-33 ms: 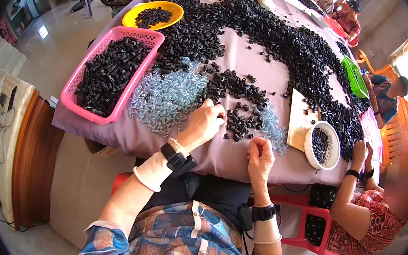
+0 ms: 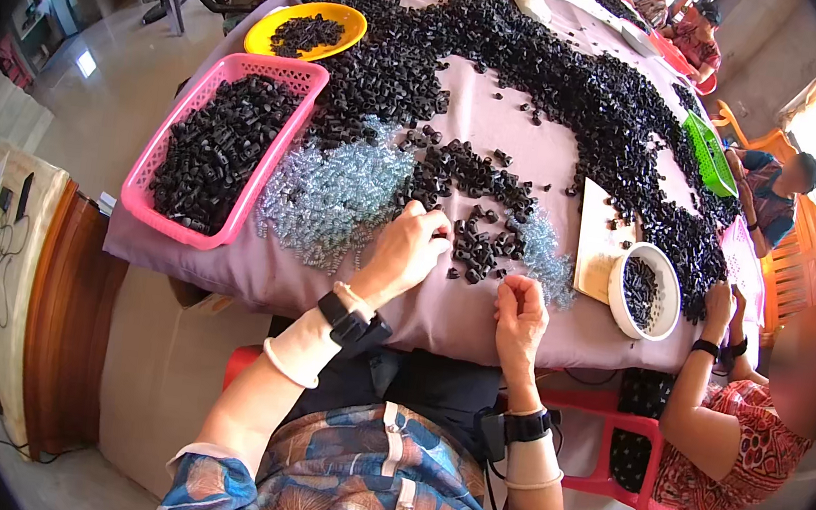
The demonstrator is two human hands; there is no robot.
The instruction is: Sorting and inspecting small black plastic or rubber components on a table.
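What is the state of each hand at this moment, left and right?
Left hand: fingers curled beside small, black, plastic-looking pieces; any hold cannot be told.
Right hand: fingers curled; any hold cannot be told.

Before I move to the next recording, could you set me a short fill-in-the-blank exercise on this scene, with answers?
Fill each blank with one word; sides are left or right.
1. The rectangular pink plastic basket lies to the ____ of the person's left hand.
2. The round white plastic basket stands to the ____ of the person's right hand.
3. The small chunky pieces filling the pink basket are coloured ____.

Missing words: left; right; black.
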